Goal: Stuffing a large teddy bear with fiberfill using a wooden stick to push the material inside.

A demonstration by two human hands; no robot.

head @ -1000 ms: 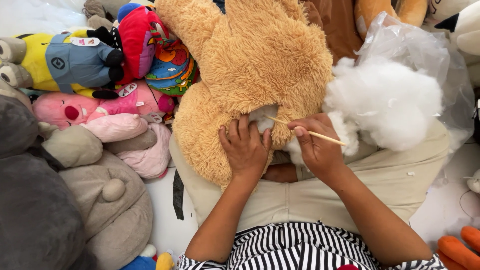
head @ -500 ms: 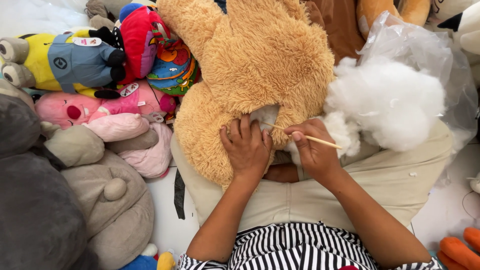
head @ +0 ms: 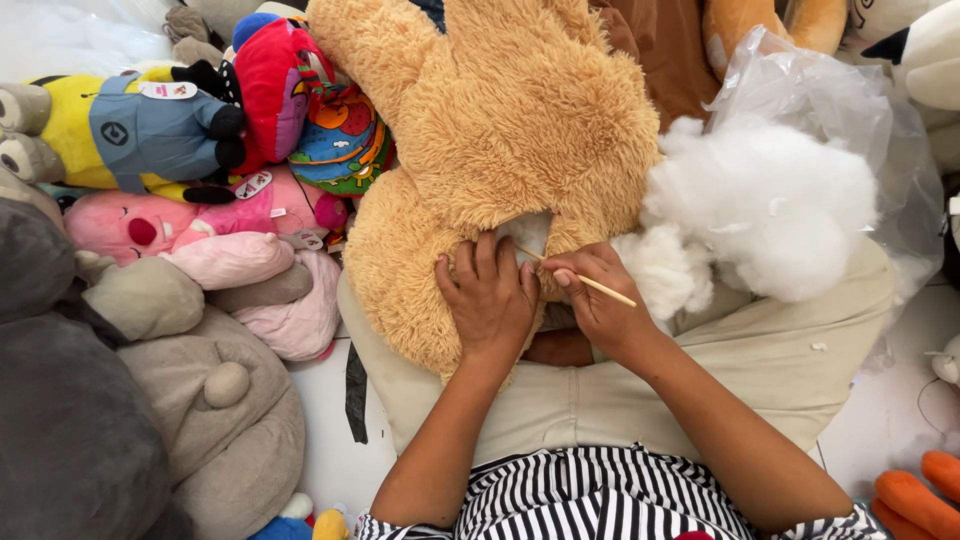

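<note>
A big tan plush bear (head: 500, 120) lies across my lap. White stuffing shows through an opening (head: 527, 232) in its seam. My left hand (head: 487, 297) presses flat on the fur just below and left of that opening, fingers spread around it. My right hand (head: 595, 300) pinches a thin wooden stick (head: 590, 283), whose far tip pokes into the opening. A heap of white fibre stuffing (head: 760, 205) sits right of my right hand, spilling from a clear plastic bag (head: 830, 95).
Plush toys crowd the left: a yellow and blue figure (head: 110, 125), a red and multicoloured toy (head: 300, 100), pink toys (head: 200, 240), grey ones (head: 150, 400). An orange plush (head: 915, 495) lies at the lower right. White floor (head: 330, 420) shows beside my leg.
My right hand has moved left, closer to the opening, pushing the stick further into the bear. My left hand has stayed pressed on the fur.
</note>
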